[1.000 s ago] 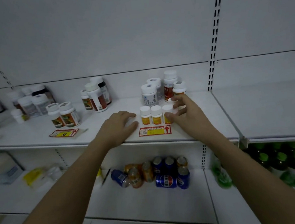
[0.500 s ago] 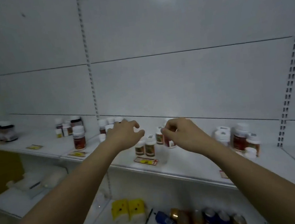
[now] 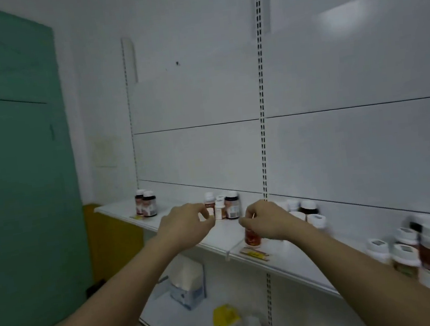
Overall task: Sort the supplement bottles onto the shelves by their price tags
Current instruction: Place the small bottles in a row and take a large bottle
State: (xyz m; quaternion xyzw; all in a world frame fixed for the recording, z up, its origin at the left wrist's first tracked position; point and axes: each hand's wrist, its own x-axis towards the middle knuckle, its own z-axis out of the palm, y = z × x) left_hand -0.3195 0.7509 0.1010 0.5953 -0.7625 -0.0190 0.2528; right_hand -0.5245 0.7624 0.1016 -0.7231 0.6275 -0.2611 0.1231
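A long white shelf [image 3: 289, 257] carries supplement bottles in groups. My right hand [image 3: 266, 221] is closed from above on a small red-labelled bottle [image 3: 251, 237], which sits at or just over the shelf behind a yellow price tag [image 3: 255, 254]. My left hand [image 3: 186, 225] hovers to its left with thumb and forefinger pinched together and nothing visible in it. Right behind its fingertips stand three bottles [image 3: 224, 207]. Two dark bottles [image 3: 146, 204] stand at the shelf's left end. More white-capped bottles [image 3: 308, 211] are partly hidden behind my right wrist.
Blurred white-capped bottles [image 3: 419, 249] crowd the shelf at far right. On the lower shelf lie a white bag [image 3: 187, 281] and a yellow packet [image 3: 224, 317]. A green panel [image 3: 17, 158] and a yellow cabinet [image 3: 113, 241] close off the left side.
The view has swung left along the shelf and both hands moved with it. My right hand lifted a small bottle from the right group and now holds it near another price tag.
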